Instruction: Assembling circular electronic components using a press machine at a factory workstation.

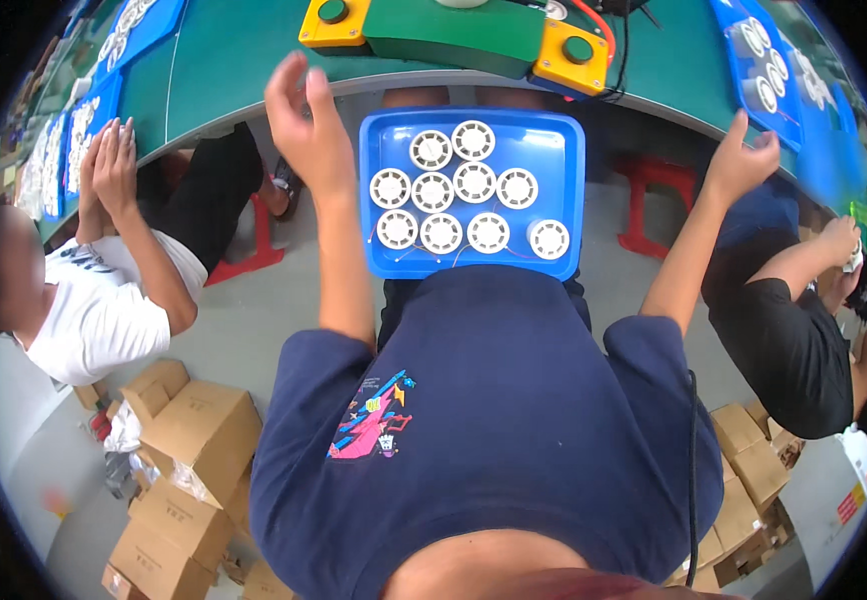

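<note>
Nearest to us we see our own dark blue shirt (pixel 494 400) with a bright picture on the chest. A thin black cord (pixel 693 440) runs down its right side. On our lap, just past the shirt, sits a blue tray (pixel 554 150). In it lie ten white round wheels (pixel 454 195), packed close in three rows and touching each other, with thin wires trailing toward us. Our left hand (pixel 306 125) is up in the air to the left of the tray, fingers spread wide, and it holds nothing. Our right hand (pixel 744 160) is raised well off to the right of the tray, loosely open, and it too holds nothing. Neither hand touches the tray. On the floor at our left we see brown cardboard boxes (pixel 194 440), and more boxes (pixel 749 465) sit at our right. A person in a white shirt (pixel 104 310) sits on our left with both hands pressed together. A person in a black shirt (pixel 794 350) sits on our right. Farther off we see a green table (pixel 234 50). On it stands a green box with yellow ends (pixel 454 35) and round buttons. More blue trays (pixel 764 60) of white wheels lie on the table at both sides.
</note>
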`<action>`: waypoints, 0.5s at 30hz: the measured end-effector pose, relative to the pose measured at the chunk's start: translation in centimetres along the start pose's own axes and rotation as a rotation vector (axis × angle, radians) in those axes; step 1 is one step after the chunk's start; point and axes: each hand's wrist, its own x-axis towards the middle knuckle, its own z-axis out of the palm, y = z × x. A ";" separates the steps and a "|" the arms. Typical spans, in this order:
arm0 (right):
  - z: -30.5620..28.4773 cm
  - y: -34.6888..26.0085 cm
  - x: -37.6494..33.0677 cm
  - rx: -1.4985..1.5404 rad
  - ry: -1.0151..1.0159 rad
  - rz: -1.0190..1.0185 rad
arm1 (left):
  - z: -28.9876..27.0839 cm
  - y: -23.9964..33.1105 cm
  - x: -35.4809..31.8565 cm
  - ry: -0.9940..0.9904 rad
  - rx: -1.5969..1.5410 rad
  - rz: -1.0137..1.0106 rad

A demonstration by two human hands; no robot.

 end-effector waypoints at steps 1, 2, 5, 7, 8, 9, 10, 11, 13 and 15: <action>-3.5 -2.5 -1.9 0.247 -0.181 0.165 | -0.8 1.0 -2.1 0.025 0.065 -0.010; -7.2 -5.0 -3.5 0.487 -0.361 0.331 | -1.5 0.9 -4.4 0.005 0.073 -0.029; -12.8 -11.3 -8.9 0.544 -0.773 0.049 | -3.9 1.5 -10.5 -0.238 0.202 -0.131; -14.7 -14.4 -10.0 0.647 -1.238 -0.010 | -3.4 2.9 -12.4 -0.457 0.152 -0.215; -14.9 -15.1 -11.2 0.610 -1.366 -0.083 | -2.9 3.3 -13.0 -0.462 0.155 -0.220; -15.5 -16.0 -11.9 0.595 -1.436 -0.095 | -2.3 3.4 -13.5 -0.541 0.130 -0.164; -15.3 -16.3 -12.8 0.620 -1.451 -0.096 | -1.8 3.5 -13.8 -0.620 0.102 -0.105; -14.8 -16.5 -13.5 0.645 -1.465 -0.096 | -1.2 3.5 -13.9 -0.623 0.102 -0.110; -13.5 -16.8 -14.4 0.621 -1.480 -0.113 | -0.1 3.1 -13.7 -0.690 0.054 -0.016; -13.3 -16.7 -14.7 0.594 -1.488 -0.130 | 0.7 2.8 -13.3 -0.704 0.029 -0.021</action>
